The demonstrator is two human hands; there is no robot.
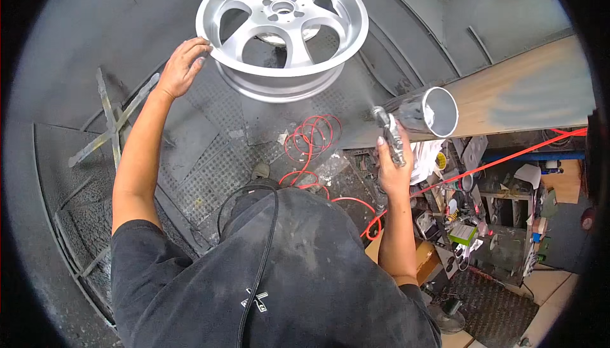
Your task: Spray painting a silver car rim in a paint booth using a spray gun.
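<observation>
A silver alloy wheel rim point(295, 30) with curved spokes is raised above the floor ahead of me, face up. My left hand point(184, 65) is at its left edge, fingers stretched out with the fingertips against the lip and the thumb apart. In my right hand point(393, 167) is a paint-smeared spray gun point(389, 133), held to the right of the rim with its front end toward the far side. A grey cup point(440, 112) with silver paint inside is close beside the gun; whether it is attached, I cannot tell. A faint haze shows near the gun's front.
A red air hose point(311, 148) coils on the grimy floor and runs off right. A taped metal cross-stand point(113, 126) is at left. Beyond a wooden board point(515, 94) on the right are cluttered shelves point(502, 208) and a cardboard box point(427, 259). Dusty grey walls curve around.
</observation>
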